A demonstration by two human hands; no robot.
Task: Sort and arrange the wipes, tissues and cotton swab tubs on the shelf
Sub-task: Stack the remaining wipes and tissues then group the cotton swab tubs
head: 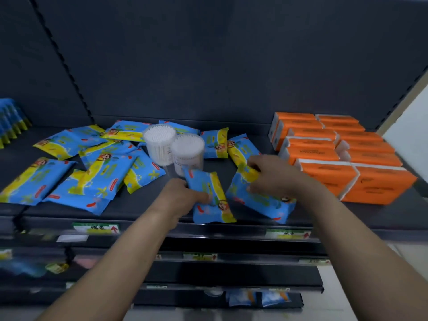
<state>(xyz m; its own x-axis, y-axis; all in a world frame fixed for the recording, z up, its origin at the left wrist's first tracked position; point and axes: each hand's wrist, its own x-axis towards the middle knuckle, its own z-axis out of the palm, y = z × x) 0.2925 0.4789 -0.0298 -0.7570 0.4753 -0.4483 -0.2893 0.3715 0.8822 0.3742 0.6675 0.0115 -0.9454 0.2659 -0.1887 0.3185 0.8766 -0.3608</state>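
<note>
Several blue-and-yellow wipes packs (99,172) lie scattered over the left and middle of the dark shelf (143,207). Two clear cotton swab tubs (159,144) (188,154) stand upright among them. Orange tissue packs (324,154) are stacked in rows at the right. My left hand (183,195) grips one wipes pack (212,202) near the shelf's front edge. My right hand (268,172) grips another wipes pack (259,200) at its yellow end, just right of the first.
A row of upright blue packs (11,121) stands at the far left on the neighbouring shelf. Price-tag strips (97,228) run along the front edge. Lower shelves below hold a few more blue packs (257,297). The dark back panel rises behind.
</note>
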